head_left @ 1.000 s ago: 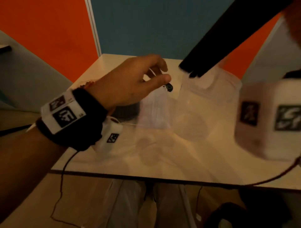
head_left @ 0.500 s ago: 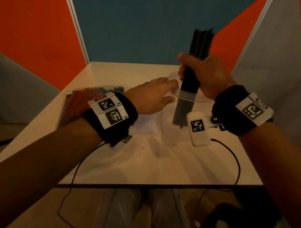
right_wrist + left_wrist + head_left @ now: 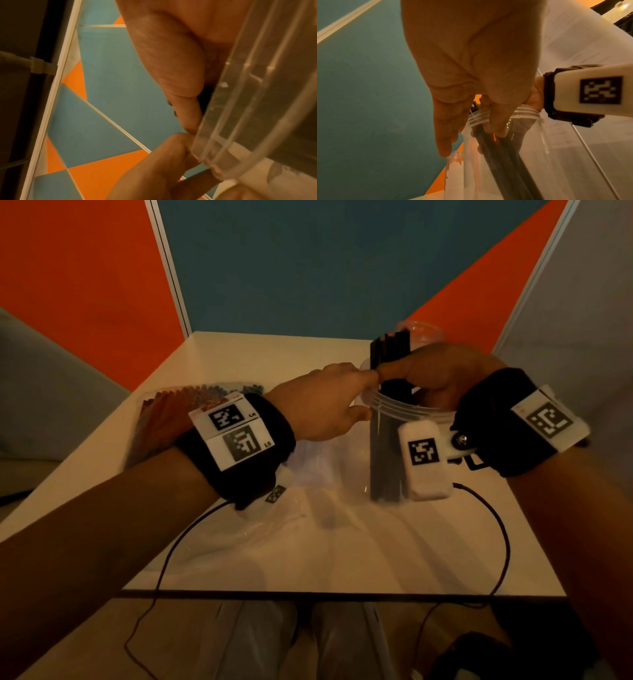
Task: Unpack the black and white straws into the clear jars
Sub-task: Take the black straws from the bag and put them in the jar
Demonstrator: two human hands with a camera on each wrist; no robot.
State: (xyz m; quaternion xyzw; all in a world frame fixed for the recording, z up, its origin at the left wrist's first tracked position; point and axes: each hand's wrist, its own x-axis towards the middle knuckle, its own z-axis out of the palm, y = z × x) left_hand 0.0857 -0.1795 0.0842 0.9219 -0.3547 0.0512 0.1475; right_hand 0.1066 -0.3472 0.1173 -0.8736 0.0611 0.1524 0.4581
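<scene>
A bundle of black straws stands upright in a clear jar at mid-table, its lower ends near the jar's bottom. My right hand grips the bundle just above the jar's mouth, thumb laid across it. My left hand holds the jar's threaded rim from the left, thumb outside. In the left wrist view, fingertips hook over the rim next to the straws. The right wrist view shows the rim close up. No white straws are visible.
A second clear jar stands behind the first, near the wall. A bag of coloured straws lies at the table's left. A crumpled clear plastic bag lies in front of the jar. Wrist cables trail over the near table edge.
The right hand has come down and lowered the black straws deeper into the jar. The left hand has stayed at the jar's rim.
</scene>
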